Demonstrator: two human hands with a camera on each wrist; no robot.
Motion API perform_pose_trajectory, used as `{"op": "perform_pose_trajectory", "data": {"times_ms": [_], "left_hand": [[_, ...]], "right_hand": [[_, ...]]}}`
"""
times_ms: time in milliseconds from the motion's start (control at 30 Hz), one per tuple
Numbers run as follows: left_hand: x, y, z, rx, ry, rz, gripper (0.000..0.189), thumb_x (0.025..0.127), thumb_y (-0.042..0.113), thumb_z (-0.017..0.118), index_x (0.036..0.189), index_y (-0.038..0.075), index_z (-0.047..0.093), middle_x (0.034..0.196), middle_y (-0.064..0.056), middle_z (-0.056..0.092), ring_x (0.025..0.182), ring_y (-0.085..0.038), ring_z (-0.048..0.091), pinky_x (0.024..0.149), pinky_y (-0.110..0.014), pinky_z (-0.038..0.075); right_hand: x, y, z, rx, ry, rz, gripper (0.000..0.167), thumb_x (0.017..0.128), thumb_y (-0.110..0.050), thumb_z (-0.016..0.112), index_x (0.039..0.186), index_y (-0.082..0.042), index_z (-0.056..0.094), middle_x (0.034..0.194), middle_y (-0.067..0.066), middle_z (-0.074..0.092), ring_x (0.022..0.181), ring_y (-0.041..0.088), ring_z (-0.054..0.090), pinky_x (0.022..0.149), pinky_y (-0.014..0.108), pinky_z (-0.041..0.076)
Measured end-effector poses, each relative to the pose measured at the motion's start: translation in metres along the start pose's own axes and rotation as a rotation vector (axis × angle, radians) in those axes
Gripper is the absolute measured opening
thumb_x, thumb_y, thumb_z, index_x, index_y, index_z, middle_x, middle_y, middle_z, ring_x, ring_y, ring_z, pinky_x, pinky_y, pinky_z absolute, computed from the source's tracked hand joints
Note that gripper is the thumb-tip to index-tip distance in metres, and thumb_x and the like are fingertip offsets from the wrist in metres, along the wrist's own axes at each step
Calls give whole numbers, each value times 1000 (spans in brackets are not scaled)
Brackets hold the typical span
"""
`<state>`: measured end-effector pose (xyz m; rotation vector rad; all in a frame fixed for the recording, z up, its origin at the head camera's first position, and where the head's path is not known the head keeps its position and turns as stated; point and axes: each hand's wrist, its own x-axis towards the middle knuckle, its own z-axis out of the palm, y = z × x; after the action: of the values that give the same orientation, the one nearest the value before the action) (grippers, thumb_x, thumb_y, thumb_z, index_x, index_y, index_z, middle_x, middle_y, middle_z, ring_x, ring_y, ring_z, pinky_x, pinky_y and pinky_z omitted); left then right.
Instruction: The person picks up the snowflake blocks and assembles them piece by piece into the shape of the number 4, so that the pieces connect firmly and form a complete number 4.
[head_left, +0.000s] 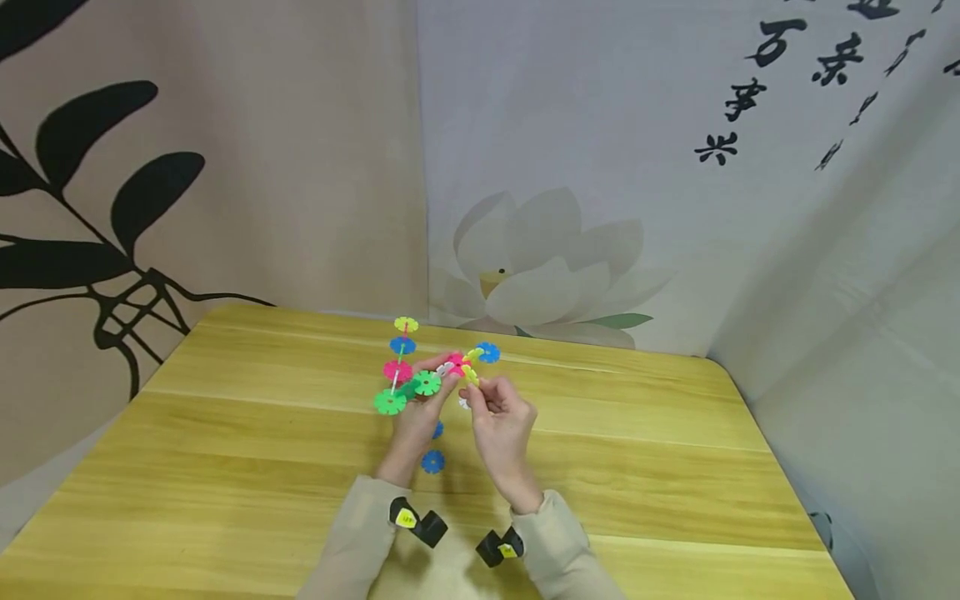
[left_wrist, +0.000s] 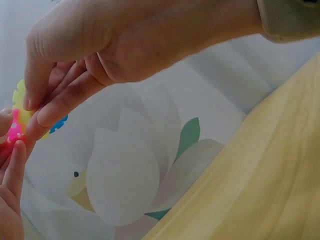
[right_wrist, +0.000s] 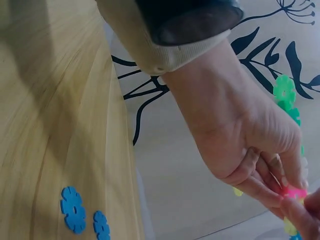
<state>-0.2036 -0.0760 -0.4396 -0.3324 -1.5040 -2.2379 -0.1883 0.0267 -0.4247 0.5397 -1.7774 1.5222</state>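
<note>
Notched plastic discs are joined into a branching model, with a pink disc [head_left: 457,365] at its middle. My left hand [head_left: 414,429] holds the model by this middle; the right wrist view shows its fingers at the pink disc [right_wrist: 295,192]. My right hand [head_left: 504,429] pinches a yellow disc [head_left: 471,375] beside it, and in the left wrist view the thumb lies against a yellow disc [left_wrist: 20,97]. Green discs [head_left: 427,383] link to a column topped by a yellow disc [head_left: 407,324]. A blue disc [head_left: 488,352] ends the far side. Fingers partly hide the joints.
Two loose blue discs, one nearer [head_left: 433,462], lie on the wooden table [head_left: 637,467] below the hands. A white disc [head_left: 464,403] shows beside the right fingers; whether it is attached cannot be told. A printed cloth [head_left: 322,167] hangs behind the table.
</note>
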Motion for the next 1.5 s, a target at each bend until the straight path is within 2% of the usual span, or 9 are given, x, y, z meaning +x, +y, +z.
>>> {"op": "perform_pose_trajectory", "data": {"times_ms": [200,333,433,500,667,800,1100,1267,1500], "left_hand": [[3,2,0,44,89,-88,31,85,-4,64,112,-15,55,102,12,68,100,-7,61,86,-20,50],[8,2,-4,42,126,-104,32,84,-2,66,112,-13,56,101,10,69,100,-8,61,87,-21,49],[12,3,-8,32,141,-88,31,83,-3,66,111,-14,57,101,9,69,99,-9,62,87,-22,49],[12,4,-10,23,138,-92,31,83,-4,66,111,-14,57,101,7,69,99,-9,62,87,-22,49],[11,7,-11,28,120,-140,33,83,-2,66,114,-12,56,106,3,69,101,-9,61,91,-25,48],[11,7,-11,62,139,-170,33,83,-1,66,114,-10,57,108,1,68,100,-9,60,91,-25,47],[11,6,-12,86,149,-176,31,83,0,67,112,-7,60,109,-1,68,99,-9,61,89,-25,48],[11,4,-13,78,145,-169,32,83,-1,67,112,-8,60,108,-3,68,99,-10,61,90,-26,48],[10,3,-14,128,142,-174,32,83,1,67,113,-7,60,113,-10,65,101,-9,59,91,-27,47]], "right_hand": [[3,-3,-1,20,-60,72,11,78,14,67,86,11,60,76,23,67,65,33,67,56,30,58],[5,-6,-8,38,-114,90,19,79,13,66,96,14,59,84,27,66,70,36,66,60,36,59],[2,11,-13,58,-136,157,17,82,12,63,99,14,58,87,27,65,73,33,67,61,31,59],[-1,27,-14,42,-153,246,16,84,8,62,99,13,59,88,24,66,75,29,67,62,26,58],[-4,59,-12,-119,-279,454,18,84,1,65,100,7,64,92,20,66,80,25,64,62,20,54],[-6,77,-9,-172,-359,515,23,82,2,65,105,9,64,99,24,65,86,30,64,65,25,56],[-11,105,-5,-266,-466,614,34,78,4,70,111,11,60,111,23,62,102,34,59,90,41,51],[-12,109,-4,-383,-528,604,36,75,2,74,109,7,64,107,18,62,98,31,57,87,40,51],[-8,109,-1,-520,-589,564,22,73,-1,77,94,2,69,94,11,61,87,23,55,76,34,51]]}}
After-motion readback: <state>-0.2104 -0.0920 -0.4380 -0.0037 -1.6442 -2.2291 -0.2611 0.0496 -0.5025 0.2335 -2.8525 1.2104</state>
